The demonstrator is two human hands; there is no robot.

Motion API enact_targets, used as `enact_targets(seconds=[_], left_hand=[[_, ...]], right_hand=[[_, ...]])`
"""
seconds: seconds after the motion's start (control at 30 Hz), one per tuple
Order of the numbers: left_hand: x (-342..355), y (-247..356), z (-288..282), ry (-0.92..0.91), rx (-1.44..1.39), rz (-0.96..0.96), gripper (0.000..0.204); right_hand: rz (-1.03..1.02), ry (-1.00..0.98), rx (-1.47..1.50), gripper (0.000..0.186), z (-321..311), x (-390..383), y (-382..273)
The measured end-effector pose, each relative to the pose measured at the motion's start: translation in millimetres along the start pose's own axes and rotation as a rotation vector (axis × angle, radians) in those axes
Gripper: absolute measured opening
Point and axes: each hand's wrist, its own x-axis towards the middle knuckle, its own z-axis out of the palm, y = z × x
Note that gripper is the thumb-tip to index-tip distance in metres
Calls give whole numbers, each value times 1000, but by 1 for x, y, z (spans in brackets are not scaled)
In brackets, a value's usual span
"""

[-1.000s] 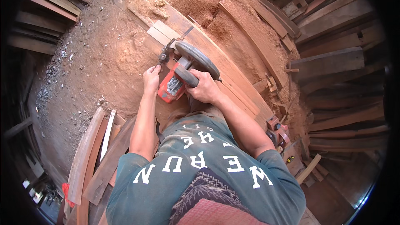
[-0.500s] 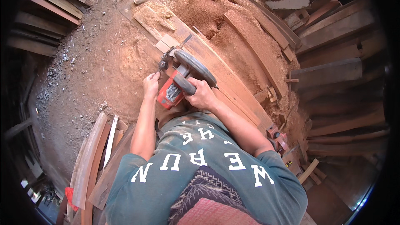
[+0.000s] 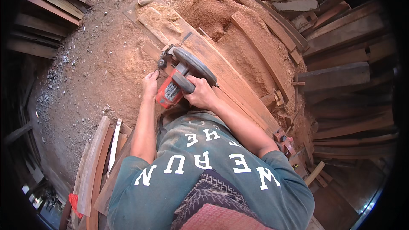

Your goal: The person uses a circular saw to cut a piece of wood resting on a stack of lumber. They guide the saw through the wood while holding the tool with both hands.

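**Saw [image 3: 170, 91] gripped by its handle [image 3: 184, 83] at the left edge of the board [image 3: 228, 76]**

The handle is held by the right hand [image 3: 200, 93], its fingers wrapped around the grip. The left hand [image 3: 149, 86] is raised just beside the front of the saw, near its dark knob [image 3: 162, 64]; its fingers are bent and drawn close together, but whether any part of the saw is pinched between them cannot be told. The saw is positioned partway along the board, its round guard [image 3: 196, 64] turned toward the board and its red body toward the person. Whether the board is touched by the blade cannot be seen. A thin metal bar [image 3: 186, 38] is carried at the saw's front.

A short wooden piece [image 3: 151, 50] is seen just beyond the knob, and a narrow strip [image 3: 150, 22] is laid along the board near its far end, partly covered by sawdust [image 3: 204, 12]. A stone [image 3: 145, 0] is set at that far end. Beside the board's right edge, more sawdust is heaped, with a long plank [image 3: 260, 51] laid across it. A red tool [image 3: 284, 141] is placed at the board's near end. Timber [image 3: 341, 38] is stacked at the far right, and loose boards [image 3: 93, 162] are gathered by the left elbow.
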Motion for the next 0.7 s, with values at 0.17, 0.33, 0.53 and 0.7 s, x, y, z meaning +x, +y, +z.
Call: enact_targets(seconds=[0.17,0.33,0.53,0.7], left_hand=[[15,8,-15,-18,2,-23,33],[27,19,-19,-13,-44,-51,30],[60,8,-46,-49,-56,-62,29],[74,26,-50,-57,-67,-68,32]], right_hand=[[-4,-5,-10,25,6,16,-9],[-29,8,-32,28,11,33,-11],[-7,14,-4,36,22,53,-15],[18,27,-5,36,28,71,-19]])
